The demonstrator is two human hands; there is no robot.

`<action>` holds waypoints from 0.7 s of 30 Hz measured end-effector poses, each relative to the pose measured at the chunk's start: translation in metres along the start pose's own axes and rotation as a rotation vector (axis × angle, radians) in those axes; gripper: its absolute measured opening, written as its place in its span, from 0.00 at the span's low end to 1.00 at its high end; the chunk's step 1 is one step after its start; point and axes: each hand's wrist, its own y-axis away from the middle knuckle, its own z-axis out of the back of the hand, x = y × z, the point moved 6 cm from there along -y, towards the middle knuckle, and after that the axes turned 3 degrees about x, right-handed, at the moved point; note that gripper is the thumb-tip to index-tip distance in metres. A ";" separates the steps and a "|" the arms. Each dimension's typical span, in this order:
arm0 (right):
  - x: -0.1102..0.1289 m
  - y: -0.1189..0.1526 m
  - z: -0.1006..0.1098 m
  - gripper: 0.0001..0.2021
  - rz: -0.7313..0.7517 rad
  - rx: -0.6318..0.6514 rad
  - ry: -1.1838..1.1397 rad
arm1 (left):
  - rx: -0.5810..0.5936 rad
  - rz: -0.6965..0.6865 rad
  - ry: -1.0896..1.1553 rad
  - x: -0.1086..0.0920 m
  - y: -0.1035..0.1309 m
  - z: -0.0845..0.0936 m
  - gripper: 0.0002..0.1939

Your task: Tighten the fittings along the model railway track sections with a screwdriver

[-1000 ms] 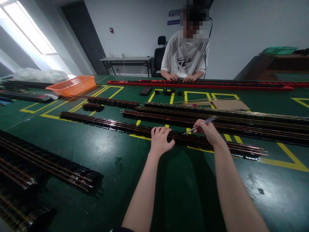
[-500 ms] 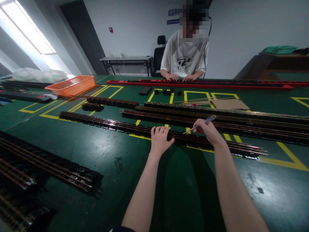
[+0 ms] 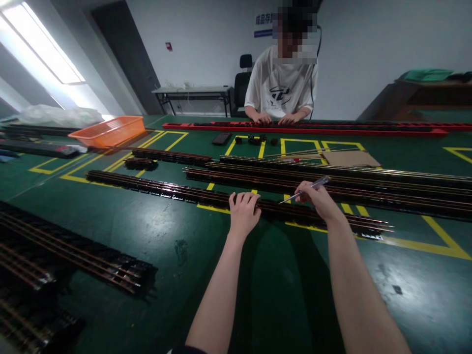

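Note:
A long black strip with copper-coloured rods (image 3: 177,191) runs across the green table in front of me. My left hand (image 3: 245,211) is closed over the strip's near edge, its fingers curled on top and the thumb on the near side. In my right hand (image 3: 313,195) is a slim screwdriver (image 3: 320,182) with a clear handle. Its tip points down and left, at the strip, a little right of my left hand. Whether the tip touches the strip cannot be made out.
Parallel rod strips (image 3: 350,184) lie just beyond. More strips (image 3: 73,246) are at the near left. An orange basket (image 3: 110,132) stands back left, cardboard (image 3: 350,158) back right. Across the table, a person (image 3: 282,88) has both hands on a red rail (image 3: 332,131).
The strip under my hands has slid a little to the left. My left thumb has drawn in closer to the fingers. My right hand has hardly moved.

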 end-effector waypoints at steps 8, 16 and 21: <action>0.000 0.001 0.001 0.09 0.004 -0.012 0.015 | 0.024 0.002 -0.005 0.000 0.001 -0.001 0.18; 0.001 0.002 0.002 0.09 -0.012 -0.016 0.019 | 0.037 0.004 0.000 0.000 0.000 0.001 0.20; -0.001 0.002 0.004 0.09 -0.010 -0.023 0.014 | 0.032 0.004 -0.020 0.000 0.000 0.002 0.21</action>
